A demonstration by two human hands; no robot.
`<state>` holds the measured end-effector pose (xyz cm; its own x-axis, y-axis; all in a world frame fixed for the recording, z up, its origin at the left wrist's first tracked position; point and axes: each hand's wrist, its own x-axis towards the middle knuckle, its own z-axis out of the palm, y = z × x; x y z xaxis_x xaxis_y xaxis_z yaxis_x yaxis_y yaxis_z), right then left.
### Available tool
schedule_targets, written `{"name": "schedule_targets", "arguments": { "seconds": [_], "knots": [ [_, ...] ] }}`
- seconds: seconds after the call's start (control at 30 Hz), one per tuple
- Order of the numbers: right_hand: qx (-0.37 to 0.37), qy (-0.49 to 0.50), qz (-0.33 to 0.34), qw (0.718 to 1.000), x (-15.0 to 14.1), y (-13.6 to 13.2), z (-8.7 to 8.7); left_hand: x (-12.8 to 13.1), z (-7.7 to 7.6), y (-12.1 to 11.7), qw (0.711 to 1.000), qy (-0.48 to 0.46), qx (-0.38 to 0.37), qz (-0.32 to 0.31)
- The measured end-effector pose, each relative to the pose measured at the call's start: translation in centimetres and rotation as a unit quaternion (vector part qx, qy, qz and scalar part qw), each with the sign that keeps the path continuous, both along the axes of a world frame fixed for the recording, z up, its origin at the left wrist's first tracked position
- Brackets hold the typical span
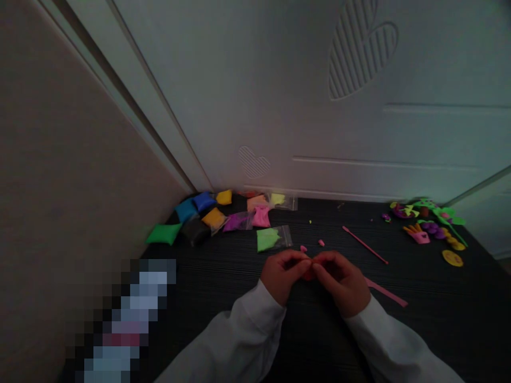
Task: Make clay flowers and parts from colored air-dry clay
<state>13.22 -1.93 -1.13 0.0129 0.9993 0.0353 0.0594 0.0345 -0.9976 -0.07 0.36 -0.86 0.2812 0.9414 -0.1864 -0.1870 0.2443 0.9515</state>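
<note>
Both hands meet over the front middle of the dark table. A small lump of red modelling clay (308, 274) is pinched between the fingertips of my left hand (282, 272) and my right hand (342, 282). Fingers hide much of its shape. Just beyond the fingertips lie two small pink clay pieces, one pink piece (303, 248) close to my left hand and another pink piece (321, 243) slightly farther off. A flat pink plastic tool (387, 293) lies partly behind my right hand. Farther right rests a thin pink modelling stick (365, 245).
Several coloured clay packets stretch along the back left, among them a green packet (163, 234) and an open light-green bag (267, 240). Finished-looking clay figures, including a pink box with orange sticks (417, 234) and a yellow disc (452, 258), lie at right. A white panel (223, 106) rises behind the table.
</note>
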Motion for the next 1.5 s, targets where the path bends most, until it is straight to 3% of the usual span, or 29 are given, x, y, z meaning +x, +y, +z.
{"name": "schedule_targets", "arguments": {
  "seconds": [0.23, 0.47, 0.63, 0.83, 1.0, 1.27, 1.5],
  "knots": [
    [0.001, 0.037, -0.053, 0.998, 0.0, 0.4, 0.0, 0.3, -0.2, 0.1, 0.997, -0.071, -0.028, 0.031],
    [0.025, -0.033, -0.074, 0.996, 0.3, 0.3, 0.0, 0.2, -0.4, 0.3, 0.997, -0.031, -0.025, 0.061],
    [0.017, -0.095, -0.034, 0.995, 0.6, 0.3, -0.3, 0.1, 0.0, 0.2, 0.998, 0.011, 0.001, 0.067],
    [0.030, -0.005, -0.045, 0.999, 0.1, 0.2, 0.2, 0.0, 0.2, 0.1, 0.996, 0.051, 0.018, 0.065],
    [0.004, -0.011, -0.034, 0.999, 0.1, 0.2, 0.5, -0.1, -0.2, 0.1, 0.997, 0.065, 0.021, 0.048],
    [-0.025, 0.070, -0.061, 0.995, 0.4, 0.7, 0.0, 0.3, -1.1, 0.3, 0.997, -0.069, -0.015, 0.033],
    [-0.035, 0.113, -0.019, 0.993, 0.1, 0.6, 0.0, 0.0, -0.3, 0.2, 0.997, 0.060, 0.041, -0.010]
  ]
}}
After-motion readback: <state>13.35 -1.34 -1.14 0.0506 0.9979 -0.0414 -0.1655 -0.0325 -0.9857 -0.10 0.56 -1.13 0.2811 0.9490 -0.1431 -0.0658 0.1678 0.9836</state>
